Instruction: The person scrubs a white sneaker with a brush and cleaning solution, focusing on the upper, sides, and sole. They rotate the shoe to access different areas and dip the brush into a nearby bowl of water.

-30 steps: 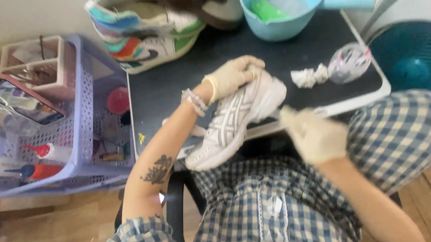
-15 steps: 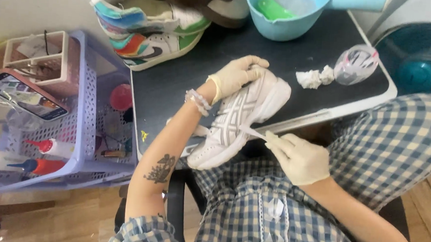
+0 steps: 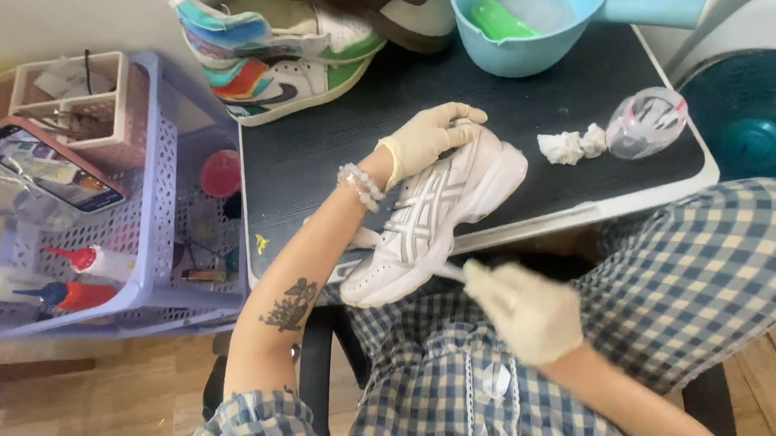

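**White sneaker under the left grip**

The white sneaker (image 3: 437, 216) lies on its side across the black counter (image 3: 321, 153) edge, heel overhanging. The gloved left hand (image 3: 423, 138) closes its grip over the collar. The gloved right hand (image 3: 529, 309), just beside the sole, pinches a thin tool; blurred.

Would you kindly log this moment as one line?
left hand: steadies white sneaker on black table | right hand: beside sneaker's side

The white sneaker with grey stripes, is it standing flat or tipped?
Tipped. The white sneaker with grey stripes lies on its side, striped side facing up, heel overhanging the black table, steadied by the left hand.
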